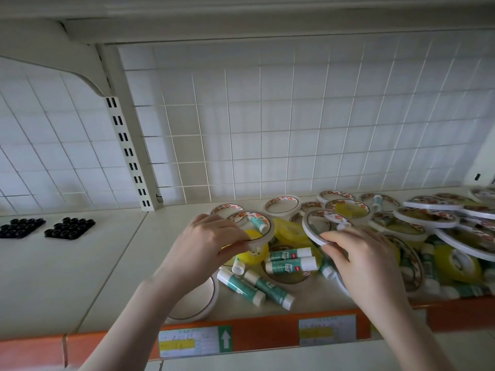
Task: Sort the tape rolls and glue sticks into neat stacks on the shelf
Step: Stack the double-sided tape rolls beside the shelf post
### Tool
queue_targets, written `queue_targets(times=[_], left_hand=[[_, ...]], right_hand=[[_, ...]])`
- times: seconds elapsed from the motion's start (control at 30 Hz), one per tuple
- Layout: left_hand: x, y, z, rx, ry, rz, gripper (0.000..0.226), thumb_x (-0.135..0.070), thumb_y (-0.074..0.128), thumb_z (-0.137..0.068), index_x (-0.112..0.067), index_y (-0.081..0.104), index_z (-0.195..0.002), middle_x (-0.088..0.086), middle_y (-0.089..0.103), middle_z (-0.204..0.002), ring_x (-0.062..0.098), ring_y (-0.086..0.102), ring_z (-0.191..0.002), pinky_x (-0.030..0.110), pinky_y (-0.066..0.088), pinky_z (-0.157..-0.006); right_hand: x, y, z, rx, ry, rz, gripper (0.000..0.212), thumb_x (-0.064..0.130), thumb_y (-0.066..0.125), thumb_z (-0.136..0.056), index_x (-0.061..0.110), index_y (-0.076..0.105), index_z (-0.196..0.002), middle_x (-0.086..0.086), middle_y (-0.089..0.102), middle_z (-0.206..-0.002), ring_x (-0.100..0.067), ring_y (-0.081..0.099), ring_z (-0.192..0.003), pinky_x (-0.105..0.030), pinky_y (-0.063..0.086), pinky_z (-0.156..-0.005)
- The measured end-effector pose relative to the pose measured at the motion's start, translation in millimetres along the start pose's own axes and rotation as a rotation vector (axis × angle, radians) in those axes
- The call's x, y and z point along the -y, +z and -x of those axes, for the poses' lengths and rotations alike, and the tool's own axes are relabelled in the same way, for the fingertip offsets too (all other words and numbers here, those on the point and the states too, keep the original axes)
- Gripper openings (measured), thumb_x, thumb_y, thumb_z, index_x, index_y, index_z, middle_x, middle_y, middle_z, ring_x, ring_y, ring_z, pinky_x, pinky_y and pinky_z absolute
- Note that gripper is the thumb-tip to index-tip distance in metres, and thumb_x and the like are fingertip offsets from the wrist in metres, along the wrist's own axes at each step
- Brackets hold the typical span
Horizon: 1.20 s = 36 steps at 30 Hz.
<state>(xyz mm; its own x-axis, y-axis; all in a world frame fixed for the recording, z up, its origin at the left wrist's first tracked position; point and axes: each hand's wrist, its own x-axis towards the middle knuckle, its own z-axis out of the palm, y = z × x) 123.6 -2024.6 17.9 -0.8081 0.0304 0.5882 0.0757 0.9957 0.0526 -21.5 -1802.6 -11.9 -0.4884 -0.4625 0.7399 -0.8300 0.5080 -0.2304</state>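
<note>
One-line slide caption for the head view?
Both hands each lift a thin tape roll from the jumbled pile of glue sticks.

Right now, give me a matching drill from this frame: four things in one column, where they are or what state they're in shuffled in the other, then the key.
Things
1. left hand
2. right hand
3. black ring packs
4. pair of glue sticks

Places or states
A. lying side by side near the shelf's front edge, between the two arms
B. pinching a thin white tape ring with a glue stick inside its hole
C. on the shelf section to the far left, away from the pile
D. fingers on the rim of a tilted, white-edged tape ring

Pairs: 1-B, 2-D, 3-C, 4-A
</note>
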Motion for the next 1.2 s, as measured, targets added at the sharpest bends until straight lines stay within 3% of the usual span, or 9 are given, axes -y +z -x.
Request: queue_targets(times=[0.4, 0.6, 0.77, 0.87, 0.93, 1.07, 1.2], left_hand=[[15.2, -19.3, 25.1, -0.061, -0.145, -0.155, 0.028, -0.040, 0.052, -0.085, -0.020, 0.072, -0.083, -0.007, 0.068, -0.077, 0.019, 0.062, -0.071, 0.032, 0.043, -0.069], [37.1, -49.0, 53.1, -0.089, -0.263, -0.214, 0.029, -0.041, 0.051, -0.082, -0.020, 0.071, -0.081, -0.008, 0.067, -0.076, 0.014, 0.058, -0.072, 0.025, 0.039, -0.070], [63.7, -81.8, 88.8, -0.153, -0.347, -0.247, 0.031, -0.041, 0.050, -0.081, -0.019, 0.072, -0.079, -0.007, 0.067, -0.075, 0.012, 0.054, -0.074, 0.024, 0.040, -0.067], [85.3, -107.9, 125.3, -0.167, -0.392, -0.264, 0.031, -0.041, 0.050, -0.081, -0.019, 0.072, -0.079, -0.007, 0.067, -0.075, 0.015, 0.058, -0.073, 0.025, 0.040, -0.067], [101.3, -127.9, 152.8, -0.174, -0.424, -0.278, 0.030, -0.041, 0.050, -0.081, -0.019, 0.071, -0.079, -0.007, 0.068, -0.077, 0.015, 0.059, -0.073, 0.029, 0.040, -0.069], [138.2, -174.0, 212.1, -0.180, -0.477, -0.326, 0.029, -0.042, 0.050, -0.080, -0.022, 0.071, -0.079, -0.010, 0.066, -0.075, 0.010, 0.054, -0.073, 0.028, 0.041, -0.068], [182.0, -227.3, 275.4, -0.187, -0.504, -0.369, 0.028, -0.042, 0.051, -0.080, -0.021, 0.071, -0.080, -0.008, 0.067, -0.075, 0.012, 0.057, -0.071, 0.028, 0.043, -0.068]], right_hand=[[27.2, 21.4, -12.0, -0.016, -0.084, -0.095, 0.025, -0.001, 0.083, -0.060, 0.010, 0.073, -0.080, -0.003, 0.067, -0.071, -0.030, 0.063, -0.067, -0.040, 0.053, -0.065], [73.1, 38.9, -27.0, 0.007, -0.111, -0.168, 0.024, 0.002, 0.084, -0.060, 0.012, 0.073, -0.080, -0.002, 0.069, -0.073, -0.029, 0.064, -0.069, -0.040, 0.054, -0.067], [130.9, 62.9, -39.7, 0.010, -0.168, -0.197, 0.021, 0.006, 0.084, -0.060, 0.015, 0.070, -0.075, 0.000, 0.066, -0.071, -0.028, 0.062, -0.068, -0.037, 0.051, -0.066], [176.6, 79.3, -42.2, 0.025, -0.207, -0.231, 0.008, 0.016, 0.070, -0.068, 0.017, 0.070, -0.075, 0.002, 0.065, -0.070, -0.027, 0.061, -0.069, -0.035, 0.049, -0.066], [212.6, 91.0, -41.4, 0.027, -0.219, -0.266, 0.010, 0.019, 0.065, -0.066, 0.017, 0.070, -0.074, 0.003, 0.064, -0.068, -0.027, 0.061, -0.067, -0.035, 0.050, -0.064], [288.5, 117.2, -36.9, 0.051, -0.232, -0.287, 0.019, 0.006, 0.083, -0.060, 0.015, 0.071, -0.073, 0.001, 0.065, -0.067, -0.028, 0.062, -0.067, -0.032, 0.045, -0.065], [372.7, 139.2, -33.4, 0.057, -0.246, -0.352, 0.023, 0.002, 0.084, -0.060, 0.013, 0.072, -0.077, -0.001, 0.067, -0.070, -0.029, 0.063, -0.069, -0.035, 0.047, -0.067]])
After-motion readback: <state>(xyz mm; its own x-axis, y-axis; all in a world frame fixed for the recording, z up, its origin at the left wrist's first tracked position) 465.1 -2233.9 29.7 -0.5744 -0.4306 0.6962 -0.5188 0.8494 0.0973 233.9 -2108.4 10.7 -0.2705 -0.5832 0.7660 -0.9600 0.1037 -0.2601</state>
